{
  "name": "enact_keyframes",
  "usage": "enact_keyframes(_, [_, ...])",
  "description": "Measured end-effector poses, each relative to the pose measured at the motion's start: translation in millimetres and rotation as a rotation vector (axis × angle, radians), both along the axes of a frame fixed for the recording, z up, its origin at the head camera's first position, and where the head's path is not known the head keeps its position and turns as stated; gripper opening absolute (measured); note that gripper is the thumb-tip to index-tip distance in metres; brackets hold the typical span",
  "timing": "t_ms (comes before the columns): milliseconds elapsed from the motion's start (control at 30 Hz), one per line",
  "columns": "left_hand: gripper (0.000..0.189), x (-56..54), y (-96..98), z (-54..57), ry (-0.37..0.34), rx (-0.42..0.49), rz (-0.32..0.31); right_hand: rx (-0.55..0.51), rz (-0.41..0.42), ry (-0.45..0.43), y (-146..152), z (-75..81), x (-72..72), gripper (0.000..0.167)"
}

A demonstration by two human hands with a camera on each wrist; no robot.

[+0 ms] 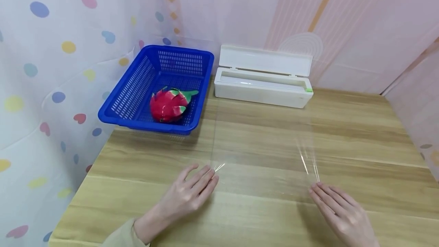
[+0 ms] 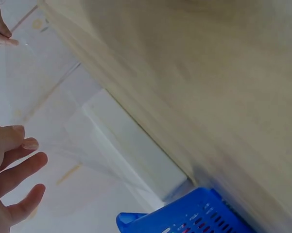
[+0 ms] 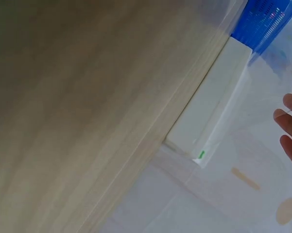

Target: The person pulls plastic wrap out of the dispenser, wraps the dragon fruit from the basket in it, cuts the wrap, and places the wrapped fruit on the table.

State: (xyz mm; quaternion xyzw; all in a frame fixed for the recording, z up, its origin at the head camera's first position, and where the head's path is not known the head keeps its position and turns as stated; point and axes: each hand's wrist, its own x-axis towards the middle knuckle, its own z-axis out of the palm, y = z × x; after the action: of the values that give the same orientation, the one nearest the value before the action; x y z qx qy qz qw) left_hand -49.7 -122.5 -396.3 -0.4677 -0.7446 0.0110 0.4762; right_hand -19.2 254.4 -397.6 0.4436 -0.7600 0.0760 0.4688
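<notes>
A clear sheet of plastic wrap (image 1: 260, 155) stretches from a white wrap dispenser box (image 1: 260, 93) toward me over the wooden table. My left hand (image 1: 186, 193) pinches its near left corner, where small bright creases gather at the fingertips. At the near right corner, my right hand (image 1: 344, 212) grips the film, with creases running up from the fingers. In the left wrist view the thumb and index finger of the left hand (image 2: 17, 172) meet on the film while the other fingers spread. The dispenser's lid (image 1: 265, 59) stands raised, showing the roll inside.
Left of the dispenser, a blue plastic basket (image 1: 147, 124) holds a red dragon fruit (image 1: 168, 106) with green tips. Behind the wooden table (image 1: 370, 136) hangs a pink patterned curtain (image 1: 240, 7), and a dotted one (image 1: 44, 98) covers the left side.
</notes>
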Motion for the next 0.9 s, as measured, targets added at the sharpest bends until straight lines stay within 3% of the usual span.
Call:
enact_keyframes(200, [0.044, 4.8, -1.2, -6.8, -0.068, -0.086, 0.050, 0.080, -0.021, -0.073, 5, -6.4, 3.2, 0.032])
enact_keyframes(467, [0.049, 8.7, -2.6, -13.7, -0.118, -0.121, 0.083, 0.187, -0.075, -0.213, 13, -16.9, 8.1, 0.043])
enact_keyframes(667, [0.052, 11.3, -4.9, -20.2, -0.160, -0.176, 0.124, 0.271, -0.094, -0.226, 15, -22.3, 5.8, 0.045])
enact_keyframes(900, [0.034, 12.6, -6.2, -25.3, -0.229, -0.248, 0.159, 0.276, -0.073, -0.243, 18, -30.8, 2.6, 0.044])
